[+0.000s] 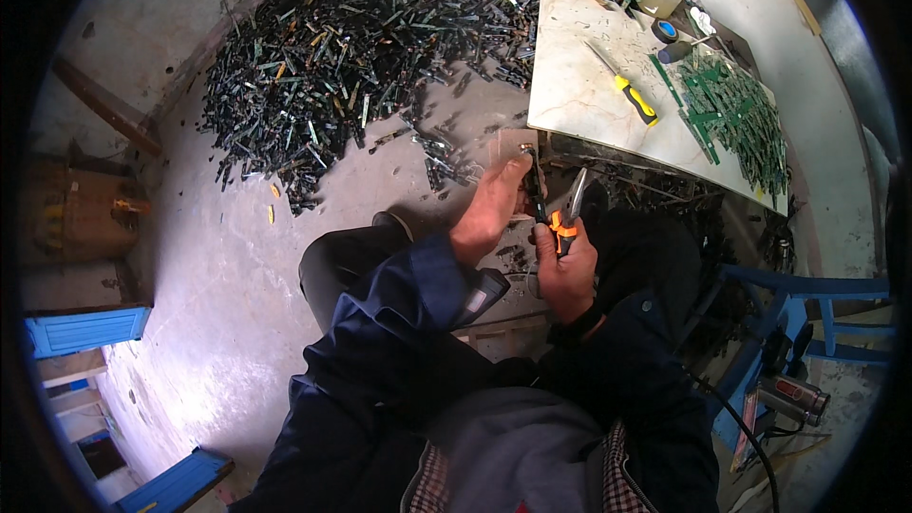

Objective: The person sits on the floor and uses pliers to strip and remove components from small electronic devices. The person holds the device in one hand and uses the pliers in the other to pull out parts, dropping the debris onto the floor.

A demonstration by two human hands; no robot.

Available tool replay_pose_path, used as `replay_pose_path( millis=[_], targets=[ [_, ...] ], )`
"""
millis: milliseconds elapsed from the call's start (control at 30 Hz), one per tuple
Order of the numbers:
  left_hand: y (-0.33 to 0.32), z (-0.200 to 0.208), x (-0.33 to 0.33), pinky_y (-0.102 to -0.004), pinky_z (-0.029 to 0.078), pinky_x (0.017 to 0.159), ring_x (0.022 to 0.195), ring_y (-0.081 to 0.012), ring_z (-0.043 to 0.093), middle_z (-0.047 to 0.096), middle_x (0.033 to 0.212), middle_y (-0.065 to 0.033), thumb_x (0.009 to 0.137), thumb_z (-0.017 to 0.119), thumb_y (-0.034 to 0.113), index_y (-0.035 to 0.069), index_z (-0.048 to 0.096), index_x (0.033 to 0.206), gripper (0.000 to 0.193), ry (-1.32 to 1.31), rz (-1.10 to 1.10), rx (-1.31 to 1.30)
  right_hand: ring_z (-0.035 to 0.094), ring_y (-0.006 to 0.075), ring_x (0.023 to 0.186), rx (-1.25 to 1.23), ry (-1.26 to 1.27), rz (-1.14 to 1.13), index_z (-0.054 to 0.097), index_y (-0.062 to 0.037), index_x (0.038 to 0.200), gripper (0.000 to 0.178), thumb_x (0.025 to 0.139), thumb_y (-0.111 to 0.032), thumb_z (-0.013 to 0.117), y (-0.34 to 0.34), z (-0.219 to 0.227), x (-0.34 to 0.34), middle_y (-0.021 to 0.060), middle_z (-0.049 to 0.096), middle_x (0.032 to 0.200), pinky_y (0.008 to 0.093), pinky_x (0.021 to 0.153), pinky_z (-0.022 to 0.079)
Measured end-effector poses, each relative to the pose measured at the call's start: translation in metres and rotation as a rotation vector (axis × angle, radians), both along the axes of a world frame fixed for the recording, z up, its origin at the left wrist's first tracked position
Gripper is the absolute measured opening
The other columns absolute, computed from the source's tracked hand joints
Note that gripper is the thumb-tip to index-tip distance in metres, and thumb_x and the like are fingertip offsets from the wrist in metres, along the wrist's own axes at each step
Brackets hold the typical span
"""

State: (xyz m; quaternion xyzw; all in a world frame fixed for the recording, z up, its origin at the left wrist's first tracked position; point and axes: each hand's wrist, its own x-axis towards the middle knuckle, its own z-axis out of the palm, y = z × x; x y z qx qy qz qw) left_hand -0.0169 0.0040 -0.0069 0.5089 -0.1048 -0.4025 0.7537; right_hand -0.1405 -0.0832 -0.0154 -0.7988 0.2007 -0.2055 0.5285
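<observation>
Pinching a dark strip (533, 194) in our left fingers (516, 168), we wrap our right fingers (545, 244) around orange-handled pliers (568, 219), just beside the strip. Beyond the fingers, to the right, the surface (570, 85) carries a yellow-handled tool (627, 93) and green strips (733, 119). Beyond them, to the left, dark pieces (380, 47) lie heaped on the floor (228, 294).

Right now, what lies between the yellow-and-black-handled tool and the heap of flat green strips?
Nothing; the head view shows bare white tabletop there.
</observation>
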Motion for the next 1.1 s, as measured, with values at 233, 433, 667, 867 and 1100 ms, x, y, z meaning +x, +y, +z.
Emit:
replay_pose_path(
  millis=[233, 433, 667, 867, 1100],
  targets=[
    [0.008, 0.01, -0.004, -0.0349, 0.046, 0.086, 0.099, -0.0206, 0.055, 0.055, 0.106, -0.0106, 0.097, 0.038, 0.036, -0.001, 0.045, 0.115, 0.042, 0.001, 0.037, -0.08, 0.056, 0.02, 0.055, -0.078, 0.06, 0.003, 0.055, -0.0004, 0.099, 0.02, 0.089, -0.017, 0.061, 0.004, 0.008, 0.004, 0.0098, 0.056, 0.064, 0.0315, 0.053, 0.043],
    [-0.001, -0.004, 0.005, -0.0361, 0.045, 0.087, 0.102, -0.0222, 0.055, 0.055, 0.109, -0.0113, 0.098, 0.036, 0.036, 0.0, 0.043, 0.117, 0.041, 0.073, -0.055, -0.076, 0.058, 0.023, 0.059, -0.123, 0.077, -0.075, 0.055, 0.0005, 0.103, 0.023, 0.089, -0.017, 0.062, -0.008, -0.009, 0.002, 0.0115, 0.058, 0.068, 0.0334, 0.056, 0.045],
    [0.005, -0.002, 0.01, -0.0363, 0.045, 0.086, 0.102, -0.0223, 0.056, 0.056, 0.107, -0.0114, 0.098, 0.036, 0.034, 0.002, 0.046, 0.113, 0.037, 0.163, -0.054, -0.081, 0.06, 0.0242, 0.061, -0.13, 0.065, -0.063, 0.053, 0.0033, 0.103, 0.026, 0.088, -0.014, 0.063, -0.012, -0.012, 0.006, 0.0132, 0.06, 0.071, 0.0329, 0.059, 0.046],
    [0.009, 0.0, 0.005, -0.0357, 0.044, 0.086, 0.101, -0.0227, 0.056, 0.056, 0.107, -0.0127, 0.096, 0.037, 0.037, 0.001, 0.048, 0.112, 0.041, 0.065, -0.045, -0.074, 0.057, 0.0185, 0.058, -0.052, 0.007, 0.005, 0.053, 0.0026, 0.103, 0.025, 0.089, -0.016, 0.063, -0.016, -0.013, 0.007, 0.0107, 0.058, 0.068, 0.0298, 0.056, 0.045],
    [0.008, -0.005, 0.006, -0.0368, 0.044, 0.088, 0.104, -0.0237, 0.056, 0.057, 0.108, -0.0138, 0.095, 0.038, 0.036, 0.0, 0.045, 0.117, 0.042, 0.013, -0.086, -0.102, 0.052, 0.012, 0.059, 0.085, 0.042, 0.021, 0.054, 0.0015, 0.102, 0.022, 0.09, -0.015, 0.061, -0.018, -0.015, 0.006, 0.0047, 0.056, 0.068, 0.0266, 0.056, 0.043]
  ],
)
